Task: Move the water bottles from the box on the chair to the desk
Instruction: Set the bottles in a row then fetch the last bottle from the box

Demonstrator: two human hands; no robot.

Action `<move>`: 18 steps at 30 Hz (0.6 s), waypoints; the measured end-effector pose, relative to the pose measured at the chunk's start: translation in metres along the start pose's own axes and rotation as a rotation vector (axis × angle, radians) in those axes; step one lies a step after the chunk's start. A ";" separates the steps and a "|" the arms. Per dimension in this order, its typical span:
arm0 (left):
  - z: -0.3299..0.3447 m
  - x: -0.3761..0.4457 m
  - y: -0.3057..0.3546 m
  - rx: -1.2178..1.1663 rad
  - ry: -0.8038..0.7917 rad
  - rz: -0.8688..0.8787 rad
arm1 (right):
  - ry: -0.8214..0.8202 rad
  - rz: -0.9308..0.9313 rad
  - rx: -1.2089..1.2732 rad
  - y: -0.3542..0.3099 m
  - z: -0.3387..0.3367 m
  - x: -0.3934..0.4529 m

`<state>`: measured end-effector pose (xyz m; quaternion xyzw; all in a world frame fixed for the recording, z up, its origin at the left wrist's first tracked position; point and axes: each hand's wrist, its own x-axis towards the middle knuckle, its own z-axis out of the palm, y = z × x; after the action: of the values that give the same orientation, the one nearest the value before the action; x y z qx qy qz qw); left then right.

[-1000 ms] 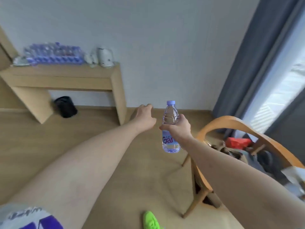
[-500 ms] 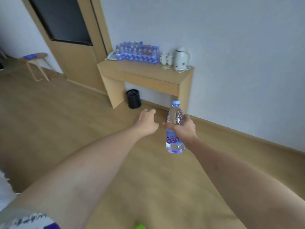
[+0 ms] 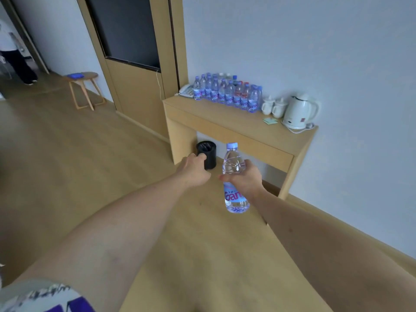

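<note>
**Bottle in right hand, held upright in front of the desk**

1. Materials and shapes. I see my right hand (image 3: pixel 244 179) wrapped around a clear plastic water bottle (image 3: pixel 234 176), fingers and thumb curled about its ribbed upper body. The bottle is a slim cylinder with a pale blue cap and a blue label with red lettering; water shows at its base. My left hand (image 3: pixel 194 170) is extended just beside it, fingers loosely curled, holding nothing. Ahead stands a light wood desk (image 3: pixel 225 122) with flat slab legs, set against a smooth pale wall. On its top, a dense cluster of bottles (image 3: pixel 227 92) of the same kind stands in rows near the left end, with a white phone (image 3: pixel 185 91) beside it. Toward the right end are two white mugs (image 3: pixel 273 106), a small green paper pad (image 3: pixel 270 120) and a glossy white kettle (image 3: pixel 297 111). A black cylindrical bin (image 3: pixel 208 154) sits on the wood-grain floor under the desk.

2. Change from the earlier frame. The desk now appears larger and closer than half a second ago. The grip on the bottle is unchanged, and the left hand keeps its place beside it.

3. Orientation. The bottle's long axis runs near vertical, cap up, base down, tilted slightly left at the top. It is in the air, in front of the desk and below its top edge, not touching it.
</note>
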<state>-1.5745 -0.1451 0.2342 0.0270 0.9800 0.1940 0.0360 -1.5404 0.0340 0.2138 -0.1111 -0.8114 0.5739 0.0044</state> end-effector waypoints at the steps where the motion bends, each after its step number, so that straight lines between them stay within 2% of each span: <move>1: -0.007 0.019 -0.007 0.000 0.000 0.002 | 0.003 -0.005 -0.003 -0.009 0.008 0.019; 11: -0.037 0.195 -0.064 -0.040 0.002 -0.034 | -0.004 -0.019 0.023 -0.052 0.078 0.186; 18: -0.042 0.347 -0.087 -0.026 0.027 -0.054 | -0.056 -0.023 0.027 -0.067 0.118 0.346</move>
<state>-1.9273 -0.2179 0.2191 -0.0024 0.9782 0.2059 0.0284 -1.9050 -0.0325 0.1943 -0.0858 -0.8044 0.5877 -0.0101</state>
